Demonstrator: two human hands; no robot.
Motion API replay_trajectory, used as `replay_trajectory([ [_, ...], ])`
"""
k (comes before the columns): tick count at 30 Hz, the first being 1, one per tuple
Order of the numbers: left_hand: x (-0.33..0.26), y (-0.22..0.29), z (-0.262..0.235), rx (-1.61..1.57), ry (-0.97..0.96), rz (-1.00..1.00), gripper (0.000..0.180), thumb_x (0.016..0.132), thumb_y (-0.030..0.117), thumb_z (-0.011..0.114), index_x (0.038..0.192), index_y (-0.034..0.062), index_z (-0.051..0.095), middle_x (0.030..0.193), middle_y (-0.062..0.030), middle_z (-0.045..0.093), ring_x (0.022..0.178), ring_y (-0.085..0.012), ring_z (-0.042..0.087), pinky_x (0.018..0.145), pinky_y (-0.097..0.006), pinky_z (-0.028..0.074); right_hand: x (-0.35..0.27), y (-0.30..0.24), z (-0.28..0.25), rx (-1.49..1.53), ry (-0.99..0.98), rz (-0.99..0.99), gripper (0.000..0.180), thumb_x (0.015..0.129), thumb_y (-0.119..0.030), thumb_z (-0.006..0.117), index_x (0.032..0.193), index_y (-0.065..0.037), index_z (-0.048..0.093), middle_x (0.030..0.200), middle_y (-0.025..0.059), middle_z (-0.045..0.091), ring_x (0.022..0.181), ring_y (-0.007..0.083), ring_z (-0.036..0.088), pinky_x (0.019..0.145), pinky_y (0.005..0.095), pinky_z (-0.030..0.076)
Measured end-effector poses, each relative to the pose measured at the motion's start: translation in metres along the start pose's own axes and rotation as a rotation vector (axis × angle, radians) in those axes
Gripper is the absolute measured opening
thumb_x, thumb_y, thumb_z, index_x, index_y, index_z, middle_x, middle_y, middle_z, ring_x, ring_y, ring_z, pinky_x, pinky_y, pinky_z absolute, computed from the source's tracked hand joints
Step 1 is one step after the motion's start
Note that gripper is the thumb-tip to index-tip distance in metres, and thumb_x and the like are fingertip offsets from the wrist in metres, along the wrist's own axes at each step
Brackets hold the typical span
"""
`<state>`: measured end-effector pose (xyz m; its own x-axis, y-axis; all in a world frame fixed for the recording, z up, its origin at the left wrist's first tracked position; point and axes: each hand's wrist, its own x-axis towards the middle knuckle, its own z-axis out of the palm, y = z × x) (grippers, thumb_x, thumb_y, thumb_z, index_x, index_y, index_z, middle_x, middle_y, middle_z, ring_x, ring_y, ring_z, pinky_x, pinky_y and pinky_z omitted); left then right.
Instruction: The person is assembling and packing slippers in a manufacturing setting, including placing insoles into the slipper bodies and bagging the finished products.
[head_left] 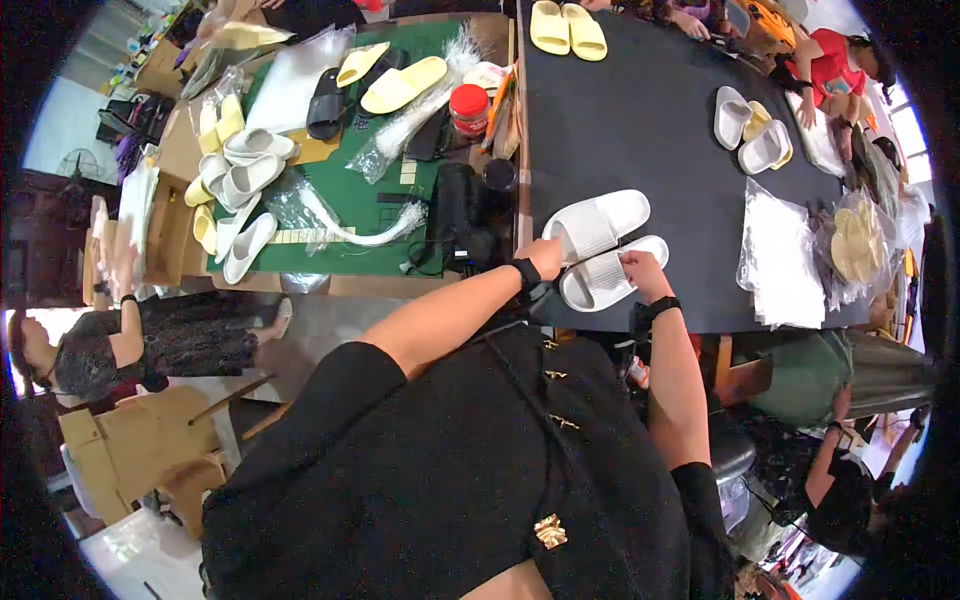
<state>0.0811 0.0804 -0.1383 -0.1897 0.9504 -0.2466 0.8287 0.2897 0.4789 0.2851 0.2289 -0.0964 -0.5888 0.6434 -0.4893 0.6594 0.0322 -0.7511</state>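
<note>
Two white slide sandals lie side by side near the front edge of a black table (pixel 650 130). My left hand (pixel 547 256) rests on the near end of the upper sandal (pixel 600 222). My right hand (pixel 640 268) grips the strap of the lower sandal (pixel 600 285). Both wrists wear black bands. My black top fills the lower part of the view.
A stack of clear plastic bags (pixel 785 260) lies right of the sandals. Yellow sandals (pixel 567 28) and a white-and-yellow pile (pixel 752 130) sit farther back. A green mat (pixel 350 190) to the left holds more sandals, bags and a red-lidded jar (pixel 468 108). Other people sit around.
</note>
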Motion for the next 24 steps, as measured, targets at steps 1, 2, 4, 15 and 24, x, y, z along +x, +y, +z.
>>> replay_trajectory([
  [1,0.008,-0.009,0.017,0.085,-0.129,0.113,0.019,0.079,0.012,0.051,0.086,-0.0022,0.060,0.081,-0.0213,0.065,0.073,-0.0333,0.066,0.061,-0.042,0.052,0.000,0.002,-0.002,0.004,0.001,0.003,0.009,0.076,-0.004,0.055,0.079,0.000,0.063,0.061,-0.0007,0.053,0.054,0.0071,0.046,0.049,0.0233,0.035],
  [2,0.008,-0.006,0.010,-0.196,-0.234,0.016,0.015,0.079,0.012,0.054,0.083,-0.0010,0.061,0.076,-0.0163,0.066,0.066,-0.0260,0.066,0.054,-0.037,0.051,0.002,0.005,-0.005,0.041,-0.035,0.000,0.010,0.076,-0.003,0.055,0.080,0.000,0.064,0.061,-0.0008,0.053,0.053,0.0071,0.046,0.048,0.0229,0.035],
  [4,0.005,-0.009,0.017,-0.489,-0.310,-0.054,0.012,0.079,0.011,0.056,0.080,0.0000,0.062,0.075,-0.0131,0.066,0.065,-0.0224,0.066,0.052,-0.036,0.051,0.004,0.012,-0.007,0.080,-0.069,-0.002,0.011,0.075,-0.002,0.055,0.080,0.001,0.064,0.062,-0.0009,0.053,0.052,0.0072,0.045,0.046,0.0225,0.034],
  [15,-0.005,-0.010,0.020,-0.786,-0.508,-0.079,0.013,0.083,0.009,0.058,0.083,-0.0043,0.060,0.071,-0.0102,0.063,0.062,-0.0163,0.064,0.053,-0.031,0.056,0.019,0.025,-0.007,0.242,-0.212,0.183,0.018,0.078,0.000,0.053,0.091,-0.002,0.065,0.064,-0.0028,0.055,0.047,0.0056,0.041,0.043,0.0213,0.030],
  [24,-0.007,-0.019,0.031,-1.089,-0.513,-0.123,0.013,0.082,0.007,0.063,0.082,-0.0051,0.059,0.072,-0.0123,0.063,0.064,-0.0189,0.065,0.054,-0.033,0.056,0.023,0.030,-0.002,0.310,-0.203,0.191,0.017,0.077,-0.001,0.057,0.092,-0.004,0.065,0.069,-0.0039,0.057,0.052,0.0052,0.044,0.047,0.0209,0.032],
])
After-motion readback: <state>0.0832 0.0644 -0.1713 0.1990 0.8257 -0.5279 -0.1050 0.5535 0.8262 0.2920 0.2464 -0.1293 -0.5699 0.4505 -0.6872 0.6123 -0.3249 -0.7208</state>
